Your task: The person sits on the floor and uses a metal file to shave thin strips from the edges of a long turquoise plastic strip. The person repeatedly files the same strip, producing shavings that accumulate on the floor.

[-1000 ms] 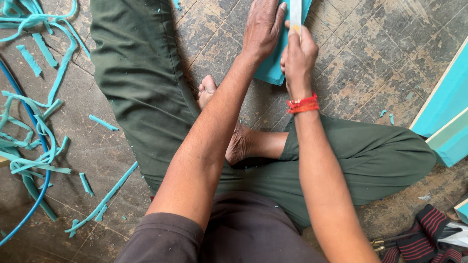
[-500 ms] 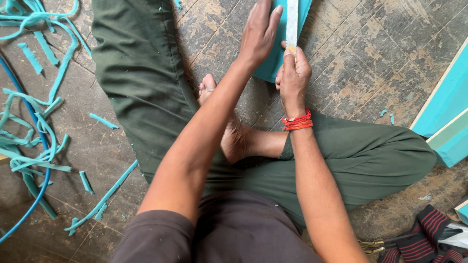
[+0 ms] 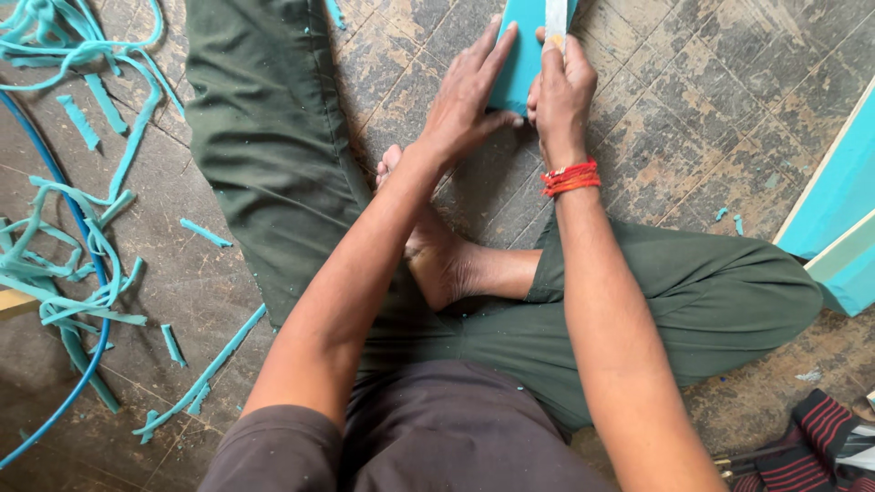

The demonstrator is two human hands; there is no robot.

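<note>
The floor (image 3: 711,128) of worn, scuffed tiles fills the view, with green trousers (image 3: 264,155) stretched from 11 o'clock down to 4 o'clock and a bare foot (image 3: 437,264) tucked at centre. Teal panels (image 3: 834,214) lean at 3 o'clock. Teal offcuts (image 3: 82,228) (long curling strips) litter 9 o'clock beside a blue cord (image 3: 55,364). At 12 o'clock lies a teal sheet (image 3: 519,55): the left hand (image 3: 469,105) presses flat on it, fingers spread fairly wide. The right hand (image 3: 561,91), red thread at its wrist, is clenched around a pale blade (image 3: 555,18) standing on the sheet.
</note>
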